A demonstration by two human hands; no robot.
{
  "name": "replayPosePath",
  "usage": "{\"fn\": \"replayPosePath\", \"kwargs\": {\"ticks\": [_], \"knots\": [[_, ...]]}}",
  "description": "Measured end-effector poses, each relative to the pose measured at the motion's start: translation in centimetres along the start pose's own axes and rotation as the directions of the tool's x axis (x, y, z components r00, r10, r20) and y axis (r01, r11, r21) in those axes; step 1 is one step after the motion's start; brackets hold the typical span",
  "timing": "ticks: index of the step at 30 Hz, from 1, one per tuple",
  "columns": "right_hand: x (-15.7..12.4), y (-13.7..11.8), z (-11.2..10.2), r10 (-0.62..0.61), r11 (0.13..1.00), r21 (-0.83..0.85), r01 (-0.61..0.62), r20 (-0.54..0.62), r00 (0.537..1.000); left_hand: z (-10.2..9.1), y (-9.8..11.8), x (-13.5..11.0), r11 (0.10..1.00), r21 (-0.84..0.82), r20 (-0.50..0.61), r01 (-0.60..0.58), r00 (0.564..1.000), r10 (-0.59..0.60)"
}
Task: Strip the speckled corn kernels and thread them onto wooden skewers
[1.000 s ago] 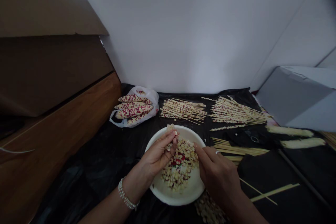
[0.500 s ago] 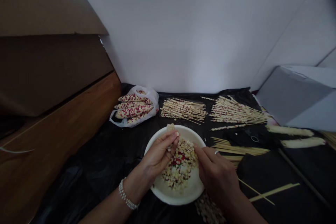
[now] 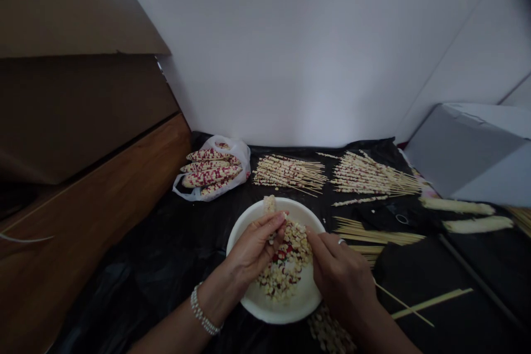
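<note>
A white bowl holds loose corn kernels, pale with some dark red ones. Over its middle, my left hand is closed, thumb and fingertips pinching a corn kernel; more kernels show beneath its fingers. At the bowl's right side my right hand is closed around a thin bamboo skewer, whose rear end sticks out behind the hand toward the lower right. Its front part is hidden by my fingers. A pale, cob-like piece stands at the far rim behind my left hand.
Speckled corn cobs lie in a plastic bag. Two piles of kernel-threaded skewers lie near the wall. Bare skewers and pale long pieces are at right. Loose kernels lie beside the bowl.
My left hand has shifted slightly right and down, its pinched fingertips now farther from the cob-like piece. My right hand has hardly moved.
</note>
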State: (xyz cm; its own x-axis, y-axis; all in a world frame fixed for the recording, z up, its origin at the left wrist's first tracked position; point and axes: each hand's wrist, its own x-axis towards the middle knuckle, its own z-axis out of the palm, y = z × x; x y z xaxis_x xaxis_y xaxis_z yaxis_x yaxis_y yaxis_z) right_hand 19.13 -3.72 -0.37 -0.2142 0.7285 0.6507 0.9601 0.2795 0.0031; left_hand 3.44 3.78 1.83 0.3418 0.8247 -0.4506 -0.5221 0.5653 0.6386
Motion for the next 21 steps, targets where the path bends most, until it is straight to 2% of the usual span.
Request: {"fn": "replayPosePath", "kwargs": {"ticks": [8,13,17,21], "knots": [[0.2,-0.3,-0.2,0.014,1.0,0.01,-0.014,-0.031,0.999,0.4,-0.1,-0.4,0.998,0.06,0.005,-0.014,1.0,0.014],[0.1,-0.5,-0.2,0.0,1.0,-0.001,0.0,-0.029,1.0,0.4,-1.0,-0.6,0.997,0.066,0.063,0.025,0.998,-0.029],[-0.1,-0.1,0.1,0.013,1.0,0.007,-0.013,-0.014,1.0,0.5,-1.1,-0.5,0.992,-0.046,0.04,0.117,0.993,-0.115],[-0.3,0.8,0.6,0.017,1.0,-0.016,-0.017,0.001,1.0,0.9,0.2,-0.6,0.964,-0.185,0.033,0.19,0.982,-0.187]]}}
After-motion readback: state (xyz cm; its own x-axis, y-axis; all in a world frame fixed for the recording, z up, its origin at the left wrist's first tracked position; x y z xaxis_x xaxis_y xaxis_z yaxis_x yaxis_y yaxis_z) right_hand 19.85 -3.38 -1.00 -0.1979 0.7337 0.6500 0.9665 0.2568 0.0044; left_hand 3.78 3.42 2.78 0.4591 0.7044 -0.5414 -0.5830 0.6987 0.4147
